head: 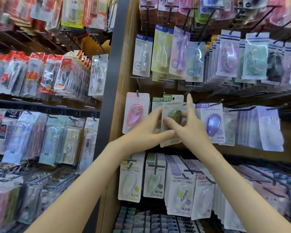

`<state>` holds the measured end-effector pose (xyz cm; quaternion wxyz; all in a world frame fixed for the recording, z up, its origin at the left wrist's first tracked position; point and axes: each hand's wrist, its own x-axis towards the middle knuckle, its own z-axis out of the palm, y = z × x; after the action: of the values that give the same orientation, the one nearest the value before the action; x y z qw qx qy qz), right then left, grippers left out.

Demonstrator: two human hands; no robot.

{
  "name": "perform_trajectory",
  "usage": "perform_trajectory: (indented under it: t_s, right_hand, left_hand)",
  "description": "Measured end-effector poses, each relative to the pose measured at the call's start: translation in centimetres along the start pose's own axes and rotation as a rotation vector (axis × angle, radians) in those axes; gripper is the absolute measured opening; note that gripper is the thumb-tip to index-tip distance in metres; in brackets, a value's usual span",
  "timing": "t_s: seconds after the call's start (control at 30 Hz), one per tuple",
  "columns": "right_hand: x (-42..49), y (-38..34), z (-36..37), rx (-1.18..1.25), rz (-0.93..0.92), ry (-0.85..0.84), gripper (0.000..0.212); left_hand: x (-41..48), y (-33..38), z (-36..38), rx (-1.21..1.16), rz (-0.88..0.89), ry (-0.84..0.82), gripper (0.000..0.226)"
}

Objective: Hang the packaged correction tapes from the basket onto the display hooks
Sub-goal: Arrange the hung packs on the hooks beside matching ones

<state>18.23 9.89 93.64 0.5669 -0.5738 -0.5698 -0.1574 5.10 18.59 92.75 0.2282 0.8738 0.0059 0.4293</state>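
Wooden display wall (123, 91), rows of hung packs. Green correction tape pack (172, 105), upright at mid-row, pink pack (136, 113) just left. Left hand (146, 132) curls round its left edge; right hand (190, 126) pinches its front, index finger (190, 102) straight beside the right edge.

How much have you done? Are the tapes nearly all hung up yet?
Done: a pink pack and a purple pack already hang on hooks. In hand: the left hand and right hand both hold a green pack up between them; I cannot tell whether it is on its hook yet. Left: the basket is out of view, so how many remain is unknown.
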Motion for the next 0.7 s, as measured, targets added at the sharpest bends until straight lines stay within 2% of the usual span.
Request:
perform_trajectory:
  t_s: [0.07, 0.13, 0.23, 0.43, 0.6, 0.7]
  right_hand:
    - [0.8, -0.1, 0.1, -0.096, -0.033, 0.034, 0.090]
    - [1.7, -0.3, 0.5, -0.284, -0.086, 0.047, 0.076]
    - [2.9, -0.8, 1.3, -0.511, -0.112, 0.038, 0.066]
    - [4.2, -1.7, 2.4, -0.638, 0.012, 0.018, 0.060]
    - [5.4, -0.9, 4.9, -0.673, 0.138, -0.086, 0.085]
    - [5.1, 0.1, 6.3, -0.627, 0.163, -0.074, 0.090]
  left_hand:
    - [0.2, -1.2, -1.3, 0.192, 0.035, 0.172, 0.068]
    - [0.7, -3.0, -2.1, 0.503, -0.008, 0.312, 0.069]
    - [1.1, -5.1, -2.2, 0.771, -0.080, 0.337, 0.066]
    - [1.5, -5.6, -2.5, 0.813, -0.060, 0.342, 0.064]
    - [1.5, -5.7, -2.4, 0.808, -0.032, 0.348, 0.063]
    - [1.1, -5.5, -2.3, 0.802, -0.008, 0.363, 0.063]
